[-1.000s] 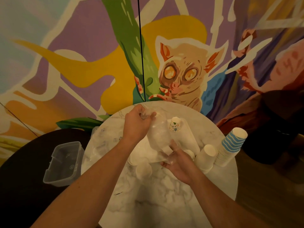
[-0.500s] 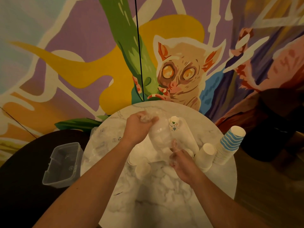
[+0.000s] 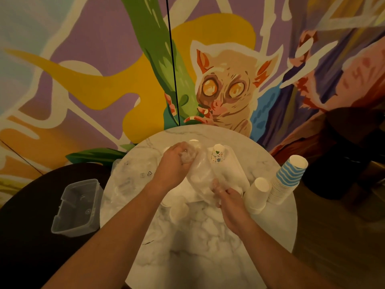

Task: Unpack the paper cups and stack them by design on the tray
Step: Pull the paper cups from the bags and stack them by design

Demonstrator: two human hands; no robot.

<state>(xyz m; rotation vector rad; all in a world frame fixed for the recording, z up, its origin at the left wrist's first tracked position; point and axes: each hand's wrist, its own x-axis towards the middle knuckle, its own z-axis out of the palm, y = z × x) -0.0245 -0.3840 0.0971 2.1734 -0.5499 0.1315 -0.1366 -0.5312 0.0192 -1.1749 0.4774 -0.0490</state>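
Two hands now bunch the clear plastic sleeve (image 3: 200,172) tighter than before: our left hand (image 3: 177,163) grips its twisted end, our right hand (image 3: 227,197) pinches its mouth, white cups still inside between our fingers.

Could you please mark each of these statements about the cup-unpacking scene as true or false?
1. The left hand grips the bunched end of the clear plastic sleeve. True.
2. The blue-striped cup stack stands at the table's left edge. False: it is at the right edge.
3. The patterned cup lies beyond both hands. True.
4. The right hand hangs idle off the marble table. False: it pinches the sleeve.
5. The clear plastic container is stacked on the cups. False: it sits left of the table.
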